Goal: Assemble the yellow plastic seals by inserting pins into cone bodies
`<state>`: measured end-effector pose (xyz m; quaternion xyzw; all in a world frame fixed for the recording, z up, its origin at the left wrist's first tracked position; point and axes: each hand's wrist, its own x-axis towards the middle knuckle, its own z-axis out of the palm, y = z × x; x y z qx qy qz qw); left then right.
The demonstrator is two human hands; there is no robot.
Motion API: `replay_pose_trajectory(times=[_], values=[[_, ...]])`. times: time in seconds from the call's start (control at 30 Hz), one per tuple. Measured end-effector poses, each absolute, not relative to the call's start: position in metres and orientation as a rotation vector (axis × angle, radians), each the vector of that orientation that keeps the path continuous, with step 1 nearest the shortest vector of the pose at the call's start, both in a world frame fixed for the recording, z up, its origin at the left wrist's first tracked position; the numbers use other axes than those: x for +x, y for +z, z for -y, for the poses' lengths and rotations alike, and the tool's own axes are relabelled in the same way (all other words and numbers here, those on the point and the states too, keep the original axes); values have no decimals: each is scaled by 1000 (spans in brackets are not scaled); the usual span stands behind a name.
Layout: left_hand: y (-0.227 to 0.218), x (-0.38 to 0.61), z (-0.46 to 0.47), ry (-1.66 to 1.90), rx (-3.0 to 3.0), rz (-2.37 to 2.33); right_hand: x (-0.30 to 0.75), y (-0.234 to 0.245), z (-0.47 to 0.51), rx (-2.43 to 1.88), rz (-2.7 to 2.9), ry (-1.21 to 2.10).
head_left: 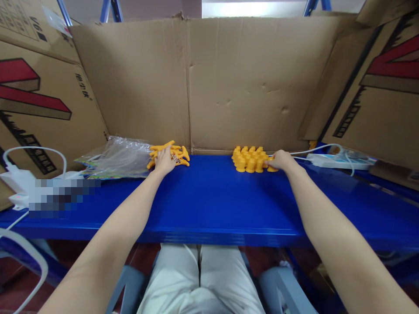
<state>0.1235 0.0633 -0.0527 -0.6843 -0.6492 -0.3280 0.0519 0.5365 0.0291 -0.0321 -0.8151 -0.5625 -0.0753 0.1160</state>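
My left hand is on a loose pile of orange-yellow plastic pieces, elongated and branching in shape, with small shiny metal bits among them. Its fingers close over one of the pieces, though the pile partly hides the grip. Farther right, several orange-yellow flared pegs stand upright in close rows. At the right edge of that group, my right hand pinches one peg whose wide base touches the blue table.
Clear plastic bags lie left of the pile. A cardboard wall stands behind, with printed boxes at both sides. A white power strip with cables lies at the right; white chargers and cables are at the left.
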Motion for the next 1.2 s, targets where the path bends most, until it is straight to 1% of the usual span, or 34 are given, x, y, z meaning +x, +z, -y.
replay_pose_trajectory(times=[0.17, 0.4, 0.5, 0.63, 0.83, 1.0, 1.1, 1.2], values=[[-56, 120, -70, -909, -2044, 1961, 539, -37, -32, -2412, 1644, -173], [-60, 116, -75, -760, -2153, 1937, 543, -37, -35, -2395, 1653, -59], [-60, 117, -75, -742, -2169, 1969, 545, -38, -36, -2380, 1677, -116], [-57, 115, -76, -791, -2176, 1963, 545, -38, -34, -2346, 1617, -281], [-51, 109, -78, -958, -2143, 1942, 533, -32, -24, -2388, 1584, -256], [-46, 107, -73, -1030, -2085, 1993, 518, -23, -11, -2376, 1529, -317], [-41, 109, -66, -1069, -2044, 2020, 510, -19, -5, -2276, 1529, -406], [-35, 113, -59, -1075, -2004, 2000, 502, -18, -4, -2049, 1626, -497]])
